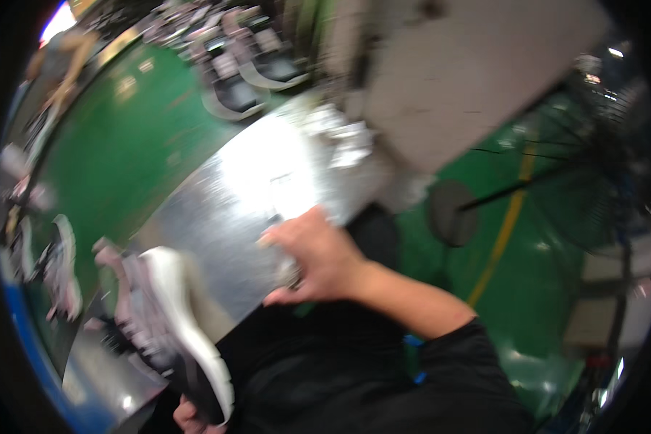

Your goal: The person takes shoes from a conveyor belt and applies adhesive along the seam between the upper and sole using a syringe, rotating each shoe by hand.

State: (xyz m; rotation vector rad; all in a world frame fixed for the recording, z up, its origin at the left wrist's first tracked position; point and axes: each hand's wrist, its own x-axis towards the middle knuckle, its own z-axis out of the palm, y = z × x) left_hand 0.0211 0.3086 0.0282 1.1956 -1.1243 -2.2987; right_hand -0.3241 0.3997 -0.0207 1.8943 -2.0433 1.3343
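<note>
My left hand (188, 417) shows at the lower edge, its fingers closed round the toe end of a sneaker (141, 304). The sneaker is pinkish grey and black with a thick white sole, tipped on its side above a shiny metal tabletop (202, 210). Over the same tabletop, my right hand (322, 257) has its fingers curled round a small greyish thing. Motion blur keeps me from making out what that is. Beyond that hand, a crumpled whitish wad (343, 137) lies near the table's far end.
Several similar sneakers (235, 94) stand at the far end of a green surface (123, 137); more sneakers (61, 271) are at the left. A large pale panel (456, 72) rises at the back. At the right, a fan (593, 159) stands over a green floor with a yellow line (510, 224).
</note>
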